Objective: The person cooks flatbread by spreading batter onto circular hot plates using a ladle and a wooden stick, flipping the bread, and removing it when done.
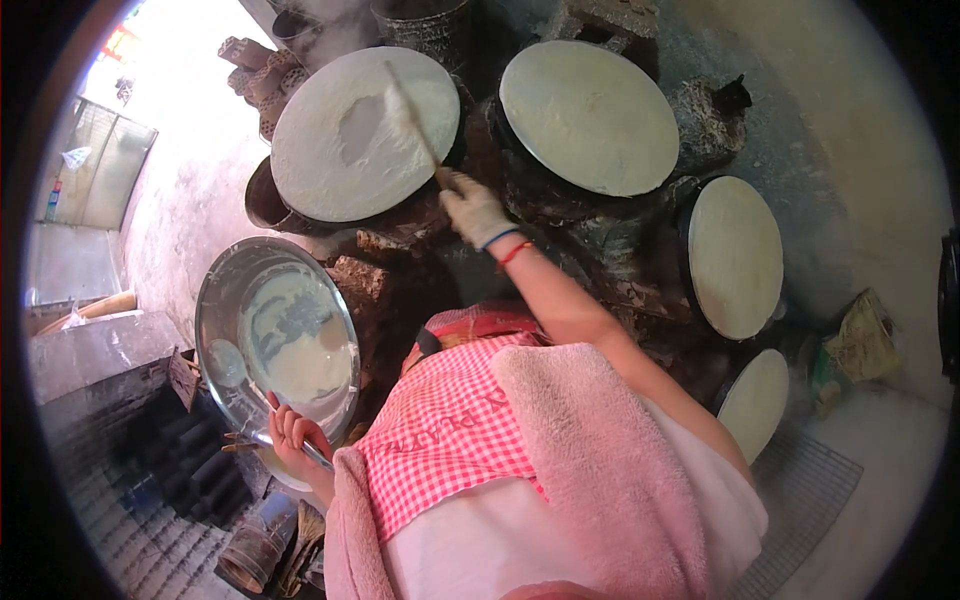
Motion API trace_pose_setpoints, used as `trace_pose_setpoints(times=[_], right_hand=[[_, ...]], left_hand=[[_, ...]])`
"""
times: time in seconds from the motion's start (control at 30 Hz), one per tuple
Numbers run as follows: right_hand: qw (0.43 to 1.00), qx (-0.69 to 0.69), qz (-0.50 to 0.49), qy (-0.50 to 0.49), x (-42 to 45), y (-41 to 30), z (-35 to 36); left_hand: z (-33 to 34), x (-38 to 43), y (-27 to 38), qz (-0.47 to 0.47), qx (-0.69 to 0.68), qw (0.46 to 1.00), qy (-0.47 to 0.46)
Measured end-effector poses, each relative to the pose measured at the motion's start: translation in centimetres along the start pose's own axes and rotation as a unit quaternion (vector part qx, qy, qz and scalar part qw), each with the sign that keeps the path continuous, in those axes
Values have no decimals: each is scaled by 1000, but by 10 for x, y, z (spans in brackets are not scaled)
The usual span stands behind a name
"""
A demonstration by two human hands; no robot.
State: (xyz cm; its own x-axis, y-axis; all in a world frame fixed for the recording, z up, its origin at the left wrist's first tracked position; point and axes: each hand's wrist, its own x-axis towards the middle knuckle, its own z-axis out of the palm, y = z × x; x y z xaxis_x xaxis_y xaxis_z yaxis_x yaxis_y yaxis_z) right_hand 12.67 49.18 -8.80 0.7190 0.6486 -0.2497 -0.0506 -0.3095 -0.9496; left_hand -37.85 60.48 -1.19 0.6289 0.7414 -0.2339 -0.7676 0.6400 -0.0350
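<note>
My right hand (475, 208), in a white knit glove, grips a thin wooden spreader (416, 124). The spreader lies across a large round griddle (311, 161) coated with pale batter, with a thicker ridge of batter (400, 116) along its edge. A greyish patch near the griddle's middle looks thinly coated or bare. My bare left hand (295, 435) holds the long handle of a ladle (225, 361) at the near rim of a wide metal basin (212, 319). Pale batter (311, 367) lies in the basin, and the ladle's bowl is against its left inner side.
More round griddles with pale sheets stand at the back right (589, 116), the right (735, 259) and the lower right (754, 405). Honeycomb coal briquettes (262, 75) are stacked at the back left. A wire rack (806, 487) lies lower right. Steam drifts around.
</note>
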Motion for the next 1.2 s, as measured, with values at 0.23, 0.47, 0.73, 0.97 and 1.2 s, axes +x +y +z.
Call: trace_pose_setpoints(times=[0.23,0.47,0.73,0.97,1.2], right_hand=[[993,91,71,33,-21,-30,6],[997,24,76,-21,-5,-49,81],[990,-129,50,-41,40,-61,30],[962,-107,-166,-190,-13,-9,-29],[970,179,149,-65,-28,3,-19]], left_hand=[[-5,26,46,31,11,997,68],[-9,26,69,30,90,991,94],[86,102,-34,-10,490,856,162],[88,174,-109,-132,318,931,118],[78,173,-219,-93,319,937,107]])
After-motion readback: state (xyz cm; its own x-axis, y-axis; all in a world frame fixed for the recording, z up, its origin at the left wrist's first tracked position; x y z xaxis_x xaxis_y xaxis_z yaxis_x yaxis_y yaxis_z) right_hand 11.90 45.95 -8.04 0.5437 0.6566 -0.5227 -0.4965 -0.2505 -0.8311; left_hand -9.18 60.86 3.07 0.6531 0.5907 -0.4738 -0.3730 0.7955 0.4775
